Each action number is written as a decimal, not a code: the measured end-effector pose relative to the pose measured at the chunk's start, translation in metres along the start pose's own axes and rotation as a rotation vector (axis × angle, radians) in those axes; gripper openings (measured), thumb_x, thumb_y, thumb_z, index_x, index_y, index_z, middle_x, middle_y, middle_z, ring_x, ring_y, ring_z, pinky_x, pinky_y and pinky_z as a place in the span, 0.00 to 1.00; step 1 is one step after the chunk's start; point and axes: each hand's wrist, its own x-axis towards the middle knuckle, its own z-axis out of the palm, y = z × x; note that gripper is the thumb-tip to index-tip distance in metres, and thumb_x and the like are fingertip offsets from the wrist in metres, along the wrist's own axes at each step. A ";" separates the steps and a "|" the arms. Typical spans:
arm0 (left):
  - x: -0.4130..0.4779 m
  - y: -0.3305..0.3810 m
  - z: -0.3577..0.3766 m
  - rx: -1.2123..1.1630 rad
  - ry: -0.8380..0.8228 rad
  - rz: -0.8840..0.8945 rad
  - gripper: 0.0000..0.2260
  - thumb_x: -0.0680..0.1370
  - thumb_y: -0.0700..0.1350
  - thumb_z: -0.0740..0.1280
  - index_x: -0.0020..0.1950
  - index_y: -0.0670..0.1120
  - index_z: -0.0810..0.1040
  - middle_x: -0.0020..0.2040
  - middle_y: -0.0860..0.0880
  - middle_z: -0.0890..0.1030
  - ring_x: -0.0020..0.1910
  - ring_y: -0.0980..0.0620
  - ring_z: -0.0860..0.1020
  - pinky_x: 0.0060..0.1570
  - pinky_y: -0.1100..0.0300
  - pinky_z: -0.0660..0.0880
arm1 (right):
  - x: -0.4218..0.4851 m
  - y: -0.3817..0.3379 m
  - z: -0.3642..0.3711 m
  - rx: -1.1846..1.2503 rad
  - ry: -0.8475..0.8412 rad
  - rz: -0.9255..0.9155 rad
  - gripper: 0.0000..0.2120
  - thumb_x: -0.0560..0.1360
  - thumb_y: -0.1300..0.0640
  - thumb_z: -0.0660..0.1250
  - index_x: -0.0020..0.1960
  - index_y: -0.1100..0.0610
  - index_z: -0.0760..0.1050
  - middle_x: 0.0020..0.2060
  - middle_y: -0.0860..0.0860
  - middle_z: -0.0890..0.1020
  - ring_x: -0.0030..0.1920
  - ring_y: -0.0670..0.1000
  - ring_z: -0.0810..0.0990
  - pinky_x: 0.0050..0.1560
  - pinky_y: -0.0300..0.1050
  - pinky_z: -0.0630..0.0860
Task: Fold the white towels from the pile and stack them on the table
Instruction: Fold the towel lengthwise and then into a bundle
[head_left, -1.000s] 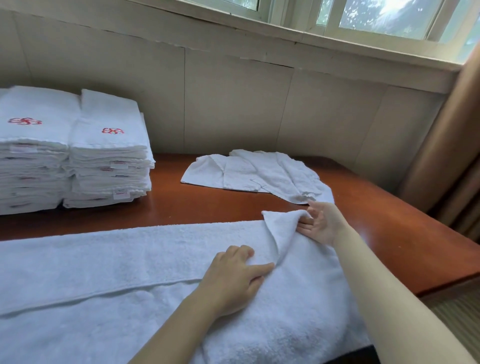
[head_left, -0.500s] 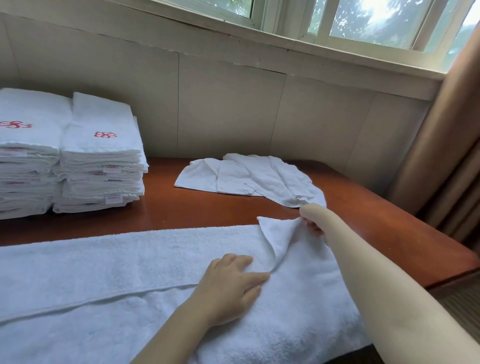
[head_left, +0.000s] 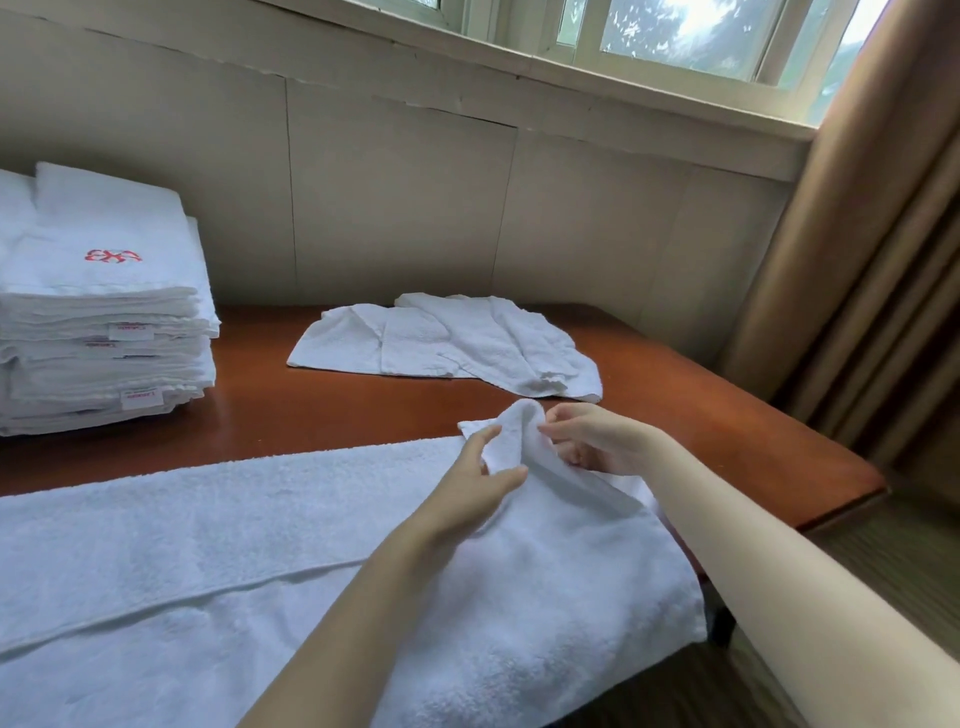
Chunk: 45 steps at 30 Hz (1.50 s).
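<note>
Pinching towel (head_left: 260, 545) corner: left hand (head_left: 467, 491), right hand (head_left: 592, 441); red emblem (head_left: 113, 255) on stack (head_left: 104, 322) illegible.

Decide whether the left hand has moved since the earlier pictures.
Yes: the left hand rose off the spread towel toward the crumpled towel, gripping the raised corner.

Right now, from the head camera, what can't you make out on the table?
Head view:
Large white terry towel: left end and near edge cut off by the frame.
Stack of folded white towels: left side cut off; red label print too small to read.
Right hand: some fingers hidden behind the lifted towel corner.
</note>
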 end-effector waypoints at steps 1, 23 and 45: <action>0.004 0.000 0.005 -0.023 0.021 0.007 0.24 0.79 0.45 0.65 0.74 0.52 0.63 0.70 0.37 0.69 0.71 0.43 0.67 0.62 0.57 0.70 | 0.001 0.001 0.000 0.072 -0.008 -0.013 0.06 0.80 0.55 0.63 0.44 0.55 0.69 0.31 0.49 0.70 0.30 0.46 0.64 0.30 0.38 0.64; -0.006 -0.009 -0.021 0.667 0.077 0.308 0.14 0.80 0.45 0.63 0.66 0.50 0.76 0.68 0.52 0.74 0.69 0.57 0.69 0.64 0.68 0.59 | -0.015 0.029 -0.024 -0.164 0.539 0.158 0.13 0.75 0.54 0.68 0.56 0.60 0.76 0.36 0.53 0.77 0.32 0.49 0.72 0.32 0.40 0.67; -0.111 -0.041 -0.175 1.123 0.115 -0.714 0.35 0.73 0.73 0.51 0.75 0.67 0.38 0.78 0.48 0.36 0.77 0.36 0.44 0.72 0.36 0.50 | -0.002 0.033 0.147 -1.084 0.335 -0.093 0.29 0.77 0.32 0.42 0.76 0.39 0.49 0.78 0.49 0.47 0.77 0.59 0.42 0.70 0.68 0.39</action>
